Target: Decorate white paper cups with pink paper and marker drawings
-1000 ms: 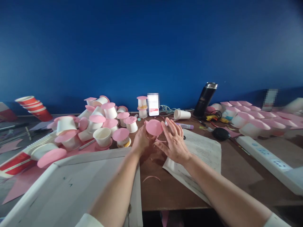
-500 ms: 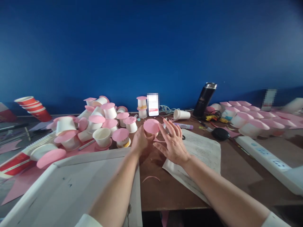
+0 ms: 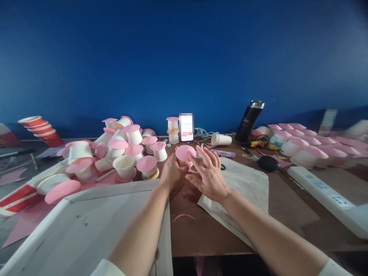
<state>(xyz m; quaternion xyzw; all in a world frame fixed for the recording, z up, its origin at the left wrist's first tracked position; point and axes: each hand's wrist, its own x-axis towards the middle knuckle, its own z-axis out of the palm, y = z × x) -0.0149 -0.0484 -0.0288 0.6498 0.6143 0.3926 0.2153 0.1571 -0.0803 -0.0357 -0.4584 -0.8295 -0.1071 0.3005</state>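
Note:
A paper cup with a pink paper disc (image 3: 184, 153) on its upturned base is held low in my left hand (image 3: 171, 172), whose fingers wrap round the cup's side. Most of the cup is hidden behind those fingers. My right hand (image 3: 211, 174) has its fingers spread, and one fingertip touches the disc's right edge. Under the right forearm lies a printed sheet of paper (image 3: 250, 188). A thin pink paper strip (image 3: 184, 216) curls on the brown table (image 3: 198, 239) in front of the hands.
On the left, several paper cups with pink discs (image 3: 146, 164) crowd beside a white board (image 3: 109, 226). Stacked red cups (image 3: 46, 130) lean farther left. A phone (image 3: 186, 128) stands behind. To the right are a black thermos (image 3: 249, 122), a power strip (image 3: 324, 195) and capped cups (image 3: 310, 153).
My right hand's fingers have shifted slightly left, so a fingertip now overlaps the pink disc's edge. The left hand keeps its hold on the cup.

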